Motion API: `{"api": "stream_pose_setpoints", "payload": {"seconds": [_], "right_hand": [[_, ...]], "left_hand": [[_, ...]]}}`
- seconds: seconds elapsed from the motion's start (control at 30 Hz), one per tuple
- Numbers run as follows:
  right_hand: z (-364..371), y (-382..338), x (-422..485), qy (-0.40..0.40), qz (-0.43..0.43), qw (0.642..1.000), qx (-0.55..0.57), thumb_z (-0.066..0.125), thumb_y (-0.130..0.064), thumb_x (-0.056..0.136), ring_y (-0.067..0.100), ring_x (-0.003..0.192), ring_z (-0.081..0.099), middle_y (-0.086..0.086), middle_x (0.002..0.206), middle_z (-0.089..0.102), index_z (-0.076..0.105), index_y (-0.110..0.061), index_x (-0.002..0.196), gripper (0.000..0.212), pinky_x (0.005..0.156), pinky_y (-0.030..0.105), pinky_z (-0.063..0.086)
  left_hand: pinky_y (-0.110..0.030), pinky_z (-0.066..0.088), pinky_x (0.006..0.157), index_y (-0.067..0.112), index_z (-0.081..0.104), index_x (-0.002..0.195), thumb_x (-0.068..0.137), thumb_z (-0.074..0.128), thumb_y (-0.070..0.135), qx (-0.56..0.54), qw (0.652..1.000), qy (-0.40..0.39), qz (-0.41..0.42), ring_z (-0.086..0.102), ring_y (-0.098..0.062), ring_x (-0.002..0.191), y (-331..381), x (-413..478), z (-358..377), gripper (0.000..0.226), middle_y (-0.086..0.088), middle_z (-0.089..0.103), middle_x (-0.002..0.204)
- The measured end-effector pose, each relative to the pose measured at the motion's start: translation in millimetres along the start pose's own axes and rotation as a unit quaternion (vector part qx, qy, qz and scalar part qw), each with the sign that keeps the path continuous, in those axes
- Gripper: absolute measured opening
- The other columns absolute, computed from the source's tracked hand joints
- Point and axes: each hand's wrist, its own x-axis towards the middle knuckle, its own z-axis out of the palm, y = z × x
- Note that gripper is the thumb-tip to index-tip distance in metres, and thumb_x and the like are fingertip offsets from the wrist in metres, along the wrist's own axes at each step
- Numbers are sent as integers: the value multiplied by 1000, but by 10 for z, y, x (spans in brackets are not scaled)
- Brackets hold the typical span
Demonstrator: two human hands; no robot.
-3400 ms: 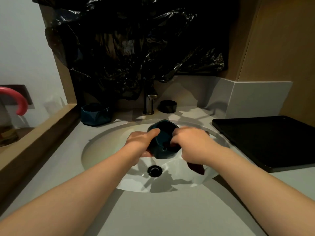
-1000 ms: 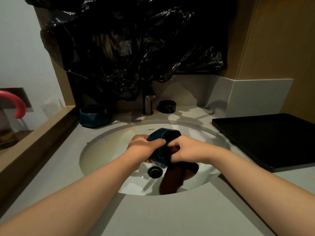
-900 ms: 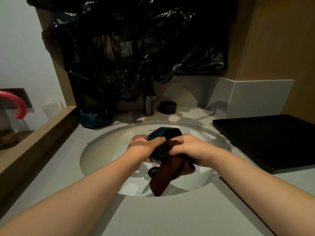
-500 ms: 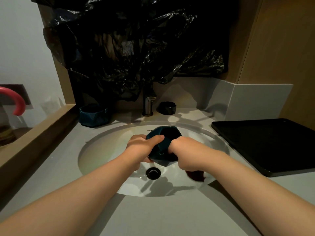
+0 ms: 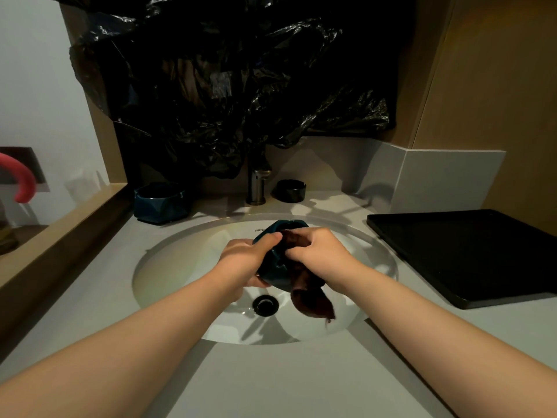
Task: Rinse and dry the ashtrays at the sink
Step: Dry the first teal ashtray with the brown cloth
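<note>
Grey tabletop point(image 5: 271, 381) around a white oval sink point(image 5: 168, 267), under crumpled black plastic sheeting point(image 5: 229, 86) hanging behind. Above the sink bowl, just behind the black drain point(image 5: 265, 305): a dark teal faceted ashtray point(image 5: 272, 263), tilted on its side. Left hand point(image 5: 244, 263) wrapped around the ashtray's left side, grip closed on it, thumb over the rim. Right hand point(image 5: 319, 254) at the ashtray's right, grip pinched shut on a brown cloth point(image 5: 312, 303), pressed into the ashtray's opening, loose end dangling down right of the drain. Behind the sink, centre: a metal faucet point(image 5: 257, 188). Left of the faucet, on the tabletop: a second teal ashtray point(image 5: 161, 202), upright. Right of the faucet: a small black ashtray point(image 5: 291, 190). Right of the sink: a black tray point(image 5: 470, 254) lying flat. Far left of the sink, past a wooden ledge point(image 5: 60, 236): a pink curved handle point(image 5: 21, 182).
</note>
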Motion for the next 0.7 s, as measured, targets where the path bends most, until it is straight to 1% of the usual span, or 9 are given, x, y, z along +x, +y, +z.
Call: {"api": "stream_pose_setpoints", "payload": {"seconds": [0.1, 0.2, 0.27, 0.33, 0.37, 0.5, 0.57, 0.63, 0.7], "right_hand": [[-91, -42, 8, -78, -47, 992, -83, 51, 7, 80, 34, 77, 66, 20, 86, 67, 68, -6, 92, 24, 73, 47, 55], [-193, -72, 42, -135, -77, 966, -206, 48, 9, 76, 32, 85, 65, 16, 92, 69, 73, -14, 95, 38, 74, 41, 55], [-216, -57, 31, -167, -91, 920, -342, 46, 8, 76, 31, 80, 61, 13, 88, 68, 73, -14, 93, 38, 67, 37, 52], [-202, -4, 28, -140, -109, 865, -469, 48, 4, 76, 27, 74, 59, 11, 83, 66, 71, -12, 92, 33, 62, 35, 49], [-193, 38, 35, -111, -129, 845, -507, 50, 3, 76, 26, 76, 60, 9, 83, 66, 70, -13, 94, 31, 65, 35, 52], [-201, 219, 99, -46, -272, 777, -565, 63, -7, 76, 20, 101, 59, -3, 105, 65, 67, -20, 104, 31, 80, 37, 54], [-195, 230, 87, -55, -297, 746, -593, 63, -8, 76, 21, 99, 58, -2, 103, 64, 65, -16, 103, 29, 78, 36, 53], [-159, 183, 41, -71, -264, 742, -612, 56, -5, 78, 23, 90, 57, 2, 95, 61, 62, -13, 99, 22, 73, 37, 52], [-126, 122, 5, -89, -188, 795, -570, 51, -4, 77, 22, 77, 57, 4, 84, 60, 61, -11, 89, 17, 66, 35, 53]], "left_hand": [[-42, 61, 68, 6, 66, 104, 80, 71, 45, -19, 1000, 9, 7, 72, -32, 82, 10, 5, -23, 46, -18, 72, 95], [-40, 61, 66, 4, 68, 101, 79, 73, 43, -8, 1000, 4, 20, 72, -32, 80, 17, -25, -18, 45, -17, 73, 91], [-40, 61, 66, 4, 67, 98, 80, 73, 42, 13, 1000, 4, 20, 72, -32, 79, 10, -35, 7, 43, -17, 73, 90], [-41, 62, 68, 5, 66, 99, 79, 72, 44, 27, 1000, 11, 10, 72, -31, 78, 26, -25, 17, 44, -16, 73, 90], [-42, 62, 69, 5, 65, 100, 79, 71, 45, 30, 999, 13, 3, 73, -31, 78, 39, -22, 12, 46, -16, 73, 90], [-41, 62, 69, 4, 65, 102, 82, 68, 45, 51, 998, -22, -14, 73, -30, 77, 68, -57, -8, 45, -17, 73, 91], [-41, 62, 69, 3, 66, 100, 82, 69, 43, 60, 998, -32, -12, 73, -29, 77, 59, -97, 13, 43, -16, 73, 89], [-40, 62, 67, 3, 66, 93, 81, 70, 42, 61, 998, -11, 2, 72, -29, 74, 61, -105, 25, 40, -15, 73, 85], [-41, 61, 68, 6, 65, 82, 80, 71, 42, 66, 997, 26, 26, 72, -29, 73, 71, -99, 24, 36, -14, 73, 82]]}}
